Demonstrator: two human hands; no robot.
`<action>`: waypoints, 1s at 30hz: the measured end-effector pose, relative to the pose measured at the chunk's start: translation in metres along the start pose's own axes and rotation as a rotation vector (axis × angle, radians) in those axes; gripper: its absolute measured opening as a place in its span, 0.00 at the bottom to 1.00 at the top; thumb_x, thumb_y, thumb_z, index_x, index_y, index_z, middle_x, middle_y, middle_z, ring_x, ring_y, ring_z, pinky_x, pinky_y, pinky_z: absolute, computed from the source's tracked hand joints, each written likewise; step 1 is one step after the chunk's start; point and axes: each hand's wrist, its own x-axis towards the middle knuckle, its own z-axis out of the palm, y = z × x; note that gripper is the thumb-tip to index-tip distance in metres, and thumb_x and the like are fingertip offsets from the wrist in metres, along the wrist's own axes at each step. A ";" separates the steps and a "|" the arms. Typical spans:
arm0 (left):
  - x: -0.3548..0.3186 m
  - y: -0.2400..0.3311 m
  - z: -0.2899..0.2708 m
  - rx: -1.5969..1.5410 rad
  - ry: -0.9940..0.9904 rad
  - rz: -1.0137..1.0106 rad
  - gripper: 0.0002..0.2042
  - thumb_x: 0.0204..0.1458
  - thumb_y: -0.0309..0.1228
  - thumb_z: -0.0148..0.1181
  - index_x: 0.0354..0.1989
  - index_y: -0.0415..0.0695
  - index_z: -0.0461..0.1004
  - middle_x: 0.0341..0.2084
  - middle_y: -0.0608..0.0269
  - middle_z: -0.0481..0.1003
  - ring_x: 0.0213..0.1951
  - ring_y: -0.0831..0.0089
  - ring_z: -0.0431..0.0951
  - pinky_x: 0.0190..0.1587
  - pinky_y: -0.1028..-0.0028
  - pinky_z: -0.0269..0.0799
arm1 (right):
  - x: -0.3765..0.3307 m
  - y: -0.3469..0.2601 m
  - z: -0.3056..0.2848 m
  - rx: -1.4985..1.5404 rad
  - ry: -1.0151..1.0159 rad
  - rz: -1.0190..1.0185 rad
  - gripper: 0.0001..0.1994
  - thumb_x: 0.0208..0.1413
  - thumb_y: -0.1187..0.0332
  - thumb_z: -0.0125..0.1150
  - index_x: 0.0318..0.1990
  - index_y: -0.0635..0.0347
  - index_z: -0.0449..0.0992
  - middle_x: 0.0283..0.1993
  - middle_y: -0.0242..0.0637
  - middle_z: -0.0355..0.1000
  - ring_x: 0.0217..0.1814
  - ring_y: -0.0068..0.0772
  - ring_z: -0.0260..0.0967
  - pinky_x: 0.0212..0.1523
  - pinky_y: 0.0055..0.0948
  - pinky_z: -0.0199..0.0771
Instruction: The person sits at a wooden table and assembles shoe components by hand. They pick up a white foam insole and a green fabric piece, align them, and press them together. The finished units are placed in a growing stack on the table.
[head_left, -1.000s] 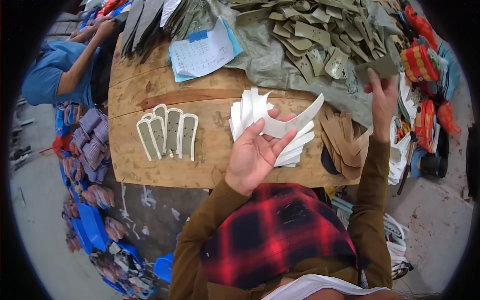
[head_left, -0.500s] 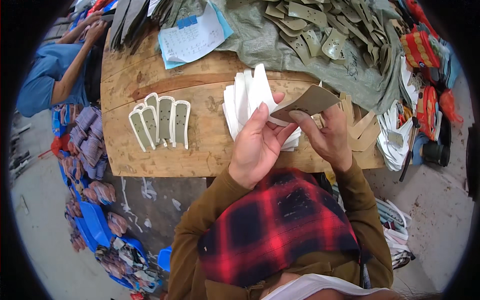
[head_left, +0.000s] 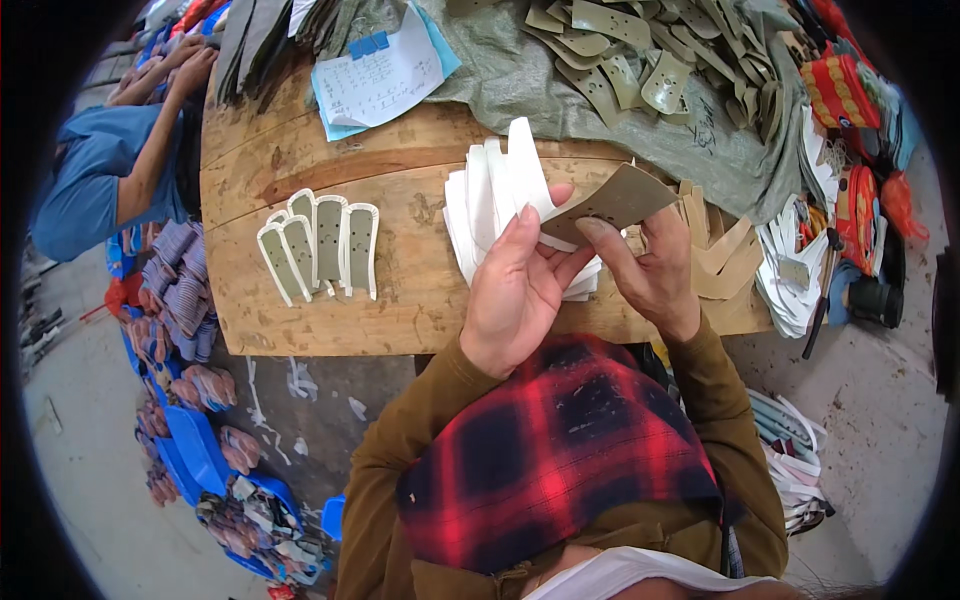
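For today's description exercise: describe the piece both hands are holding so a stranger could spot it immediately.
Start at the wooden table. At its near edge, the left hand and right hand meet above a fan of white pieces. Between them is a flat brownish-olive piece with small holes, the only one lifted.

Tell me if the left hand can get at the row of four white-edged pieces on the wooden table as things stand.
Probably yes, once freed: the left hand is gripping white pieces, but the bare table between it and the row of white-edged pieces holds nothing in the way.
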 end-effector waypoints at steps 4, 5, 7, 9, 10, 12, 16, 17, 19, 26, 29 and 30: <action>0.001 0.002 -0.001 0.051 -0.049 -0.002 0.21 0.68 0.40 0.38 0.64 0.39 0.60 0.57 0.55 0.69 0.57 0.68 0.70 0.63 0.65 0.65 | -0.002 0.002 0.001 -0.054 0.033 -0.091 0.18 0.50 0.75 0.67 0.50 0.63 0.72 0.37 0.41 0.75 0.29 0.36 0.72 0.27 0.31 0.70; 0.000 0.005 -0.003 0.061 -0.068 -0.027 0.22 0.68 0.40 0.39 0.64 0.39 0.61 0.56 0.55 0.70 0.56 0.67 0.71 0.62 0.66 0.65 | -0.005 0.004 0.001 -0.037 0.036 -0.142 0.19 0.50 0.76 0.67 0.50 0.63 0.71 0.37 0.42 0.75 0.30 0.38 0.72 0.28 0.32 0.71; 0.002 0.018 -0.003 0.253 -0.072 0.023 0.20 0.66 0.39 0.44 0.60 0.38 0.65 0.51 0.56 0.74 0.51 0.67 0.75 0.57 0.68 0.69 | -0.006 0.010 0.000 -0.006 0.046 -0.255 0.20 0.49 0.77 0.67 0.50 0.63 0.70 0.39 0.44 0.74 0.32 0.42 0.72 0.29 0.33 0.72; 0.006 0.035 0.000 0.610 -0.035 0.162 0.17 0.63 0.37 0.52 0.53 0.38 0.73 0.42 0.58 0.79 0.42 0.68 0.79 0.48 0.73 0.73 | -0.010 0.007 -0.003 -0.066 0.040 -0.386 0.18 0.46 0.76 0.67 0.46 0.64 0.71 0.39 0.46 0.73 0.35 0.45 0.73 0.32 0.34 0.74; 0.004 0.046 0.001 0.811 -0.019 0.219 0.14 0.62 0.35 0.54 0.49 0.37 0.74 0.37 0.58 0.80 0.38 0.68 0.80 0.44 0.72 0.73 | -0.014 0.006 -0.006 -0.103 0.010 -0.402 0.18 0.45 0.75 0.67 0.45 0.64 0.71 0.40 0.46 0.73 0.35 0.45 0.74 0.32 0.34 0.75; 0.002 0.063 0.006 1.216 0.004 0.326 0.10 0.60 0.32 0.57 0.42 0.37 0.77 0.28 0.59 0.81 0.30 0.67 0.81 0.35 0.72 0.74 | -0.015 0.002 -0.005 -0.159 0.008 -0.452 0.16 0.44 0.73 0.65 0.42 0.64 0.72 0.40 0.46 0.73 0.35 0.43 0.74 0.32 0.34 0.75; -0.012 0.060 0.030 1.687 0.013 0.714 0.05 0.56 0.26 0.60 0.36 0.37 0.76 0.24 0.51 0.77 0.26 0.61 0.79 0.27 0.69 0.72 | -0.012 -0.006 -0.008 -0.257 -0.001 -0.410 0.14 0.44 0.75 0.62 0.40 0.64 0.71 0.38 0.43 0.72 0.35 0.42 0.74 0.31 0.35 0.75; -0.012 0.056 0.028 1.704 -0.017 0.770 0.04 0.55 0.25 0.60 0.36 0.37 0.76 0.26 0.52 0.77 0.26 0.60 0.79 0.27 0.68 0.72 | -0.011 -0.008 -0.008 -0.277 -0.001 -0.397 0.13 0.44 0.75 0.61 0.40 0.64 0.71 0.37 0.43 0.71 0.34 0.42 0.74 0.31 0.35 0.74; -0.013 0.048 0.024 1.724 -0.078 0.879 0.05 0.54 0.23 0.62 0.38 0.38 0.76 0.28 0.52 0.78 0.27 0.59 0.80 0.27 0.68 0.72 | -0.011 -0.011 -0.008 -0.303 -0.015 -0.362 0.12 0.44 0.75 0.60 0.40 0.63 0.71 0.36 0.41 0.70 0.33 0.41 0.74 0.30 0.34 0.74; -0.019 0.036 0.029 1.726 -0.117 0.842 0.08 0.54 0.19 0.59 0.43 0.35 0.76 0.32 0.52 0.79 0.28 0.61 0.81 0.31 0.70 0.75 | -0.017 -0.006 -0.004 -0.341 0.001 -0.314 0.11 0.45 0.73 0.59 0.39 0.62 0.70 0.34 0.38 0.68 0.33 0.36 0.73 0.29 0.31 0.73; -0.022 0.036 0.032 1.691 -0.091 0.762 0.08 0.57 0.21 0.56 0.44 0.36 0.77 0.32 0.51 0.79 0.28 0.63 0.81 0.31 0.70 0.74 | -0.019 -0.002 0.000 -0.342 0.000 -0.300 0.12 0.45 0.73 0.59 0.39 0.62 0.69 0.33 0.38 0.67 0.32 0.36 0.72 0.28 0.31 0.72; -0.022 0.036 0.033 1.677 -0.075 0.722 0.08 0.59 0.22 0.55 0.44 0.36 0.77 0.31 0.51 0.79 0.28 0.64 0.81 0.31 0.71 0.74 | -0.021 -0.001 0.001 -0.341 -0.005 -0.297 0.12 0.45 0.73 0.59 0.39 0.62 0.69 0.33 0.38 0.67 0.31 0.36 0.72 0.28 0.31 0.72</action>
